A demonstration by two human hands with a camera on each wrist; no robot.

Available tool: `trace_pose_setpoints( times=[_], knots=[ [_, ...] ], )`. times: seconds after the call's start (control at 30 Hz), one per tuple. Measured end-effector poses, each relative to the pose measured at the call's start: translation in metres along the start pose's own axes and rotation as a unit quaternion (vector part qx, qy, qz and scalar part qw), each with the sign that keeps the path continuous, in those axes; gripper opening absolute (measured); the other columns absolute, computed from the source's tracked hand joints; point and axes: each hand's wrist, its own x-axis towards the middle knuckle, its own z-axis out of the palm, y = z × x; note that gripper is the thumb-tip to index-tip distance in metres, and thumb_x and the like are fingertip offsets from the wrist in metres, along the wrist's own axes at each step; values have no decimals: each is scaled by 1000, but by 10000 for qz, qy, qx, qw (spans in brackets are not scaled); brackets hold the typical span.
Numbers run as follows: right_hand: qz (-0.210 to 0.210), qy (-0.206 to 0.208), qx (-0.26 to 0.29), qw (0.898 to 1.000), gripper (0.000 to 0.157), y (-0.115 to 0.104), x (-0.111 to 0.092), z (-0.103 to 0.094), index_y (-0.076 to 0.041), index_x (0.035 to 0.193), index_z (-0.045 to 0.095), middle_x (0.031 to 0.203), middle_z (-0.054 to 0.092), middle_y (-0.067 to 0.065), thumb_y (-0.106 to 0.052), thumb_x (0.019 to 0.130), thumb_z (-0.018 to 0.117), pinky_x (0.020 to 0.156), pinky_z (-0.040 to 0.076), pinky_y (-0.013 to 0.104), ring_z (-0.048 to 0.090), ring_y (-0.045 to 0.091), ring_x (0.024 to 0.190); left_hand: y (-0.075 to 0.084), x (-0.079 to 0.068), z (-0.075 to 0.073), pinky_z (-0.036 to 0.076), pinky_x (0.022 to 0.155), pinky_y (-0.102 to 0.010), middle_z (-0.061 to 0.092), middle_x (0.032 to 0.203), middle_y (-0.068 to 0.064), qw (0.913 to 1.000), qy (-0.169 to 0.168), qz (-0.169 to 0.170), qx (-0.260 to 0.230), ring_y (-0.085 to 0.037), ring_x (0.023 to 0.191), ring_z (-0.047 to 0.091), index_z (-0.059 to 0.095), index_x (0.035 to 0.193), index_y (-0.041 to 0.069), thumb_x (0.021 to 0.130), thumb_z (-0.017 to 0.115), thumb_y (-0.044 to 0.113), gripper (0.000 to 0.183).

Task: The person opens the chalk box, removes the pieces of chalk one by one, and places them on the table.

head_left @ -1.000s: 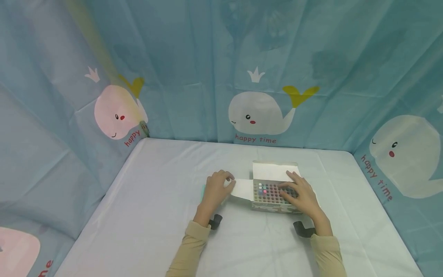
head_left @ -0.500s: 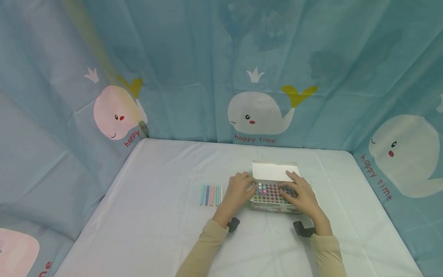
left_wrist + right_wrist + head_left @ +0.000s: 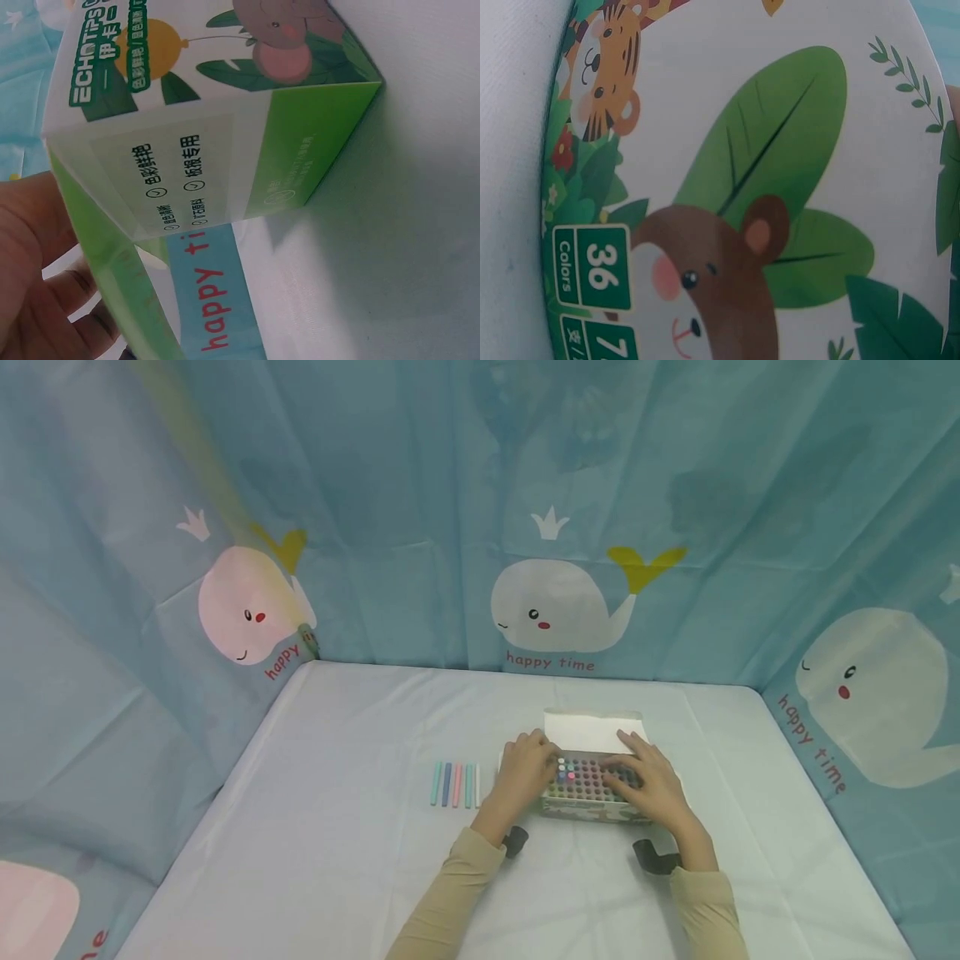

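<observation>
Sitting open at roughly 4:30 in the head view, the printed box (image 3: 592, 810) is kinda crowded: its 9 o'clock end is partly blocked by the left hand (image 3: 522, 770), grip too hidden to tell, its 3 o'clock end by the right hand (image 3: 654, 783), grip spread. Out past 9, five sticks (image 3: 457, 785) are lined up on the white surface (image 3: 330, 860).

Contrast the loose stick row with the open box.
Look: the stick row is plain; the box is printed.
Pose: the row lies flat; the box stands taller and open.
Contact: no hand touches the row; the left hand and right hand are at the box.
Shared: both on the white tabletop.
</observation>
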Motion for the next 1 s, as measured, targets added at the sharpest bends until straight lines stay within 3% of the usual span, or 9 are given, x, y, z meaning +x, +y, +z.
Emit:
trace_pose_setpoints(
  times=[0.2, 0.47, 0.57, 0.8, 1.0],
  knots=[
    [-53, 35, -54, 10000, 22, 0, 1, 0, -22, 99, 67, 142, 39, 17, -30, 79, 73, 107, 14, 60, 27, 42, 134, 1, 0, -3, 37, 73, -25, 56, 92, 8, 9999, 66, -21, -136, -8, 78, 46, 69, 102, 22, 89, 61, 24, 15],
    [-7, 20, -54, 10000, 22, 1, 0, 0, -21, 99, 68, 142, 39, 18, -31, 79, 72, 107, 14, 60, 27, 42, 133, 3, 1, -10, 42, 75, -29, 61, 97, 8, 9984, 496, 36, -268, -10, 81, 52, 68, 102, 23, 90, 60, 28, 15],
    [53, 5, -85, 9999, 23, 0, 0, 0, -20, 99, 68, 142, 39, 18, -32, 79, 71, 108, 14, 59, 26, 42, 134, 4, 0, -14, 43, 78, -31, 63, 100, 8, 9968, 567, -49, -555, -11, 84, 55, 68, 102, 23, 89, 61, 30, 16],
    [71, -13, -105, 9999, 23, -1, 0, -1, -21, 99, 68, 142, 39, 18, -32, 80, 71, 108, 13, 59, 26, 41, 134, 4, -6, -27, 43, 84, -35, 68, 98, 6, 9812, 941, -168, -1675, -14, 88, 60, 68, 101, 21, 87, 63, 29, 17],
    [86, -31, -65, 9999, 23, -1, 0, -1, -20, 100, 68, 142, 38, 18, -32, 80, 71, 108, 13, 58, 25, 41, 134, -1, -10, -42, 43, 83, -35, 68, 96, 6, 9749, 1190, -45, -1881, -14, 87, 60, 67, 100, 20, 86, 66, 27, 16]
  ],
)
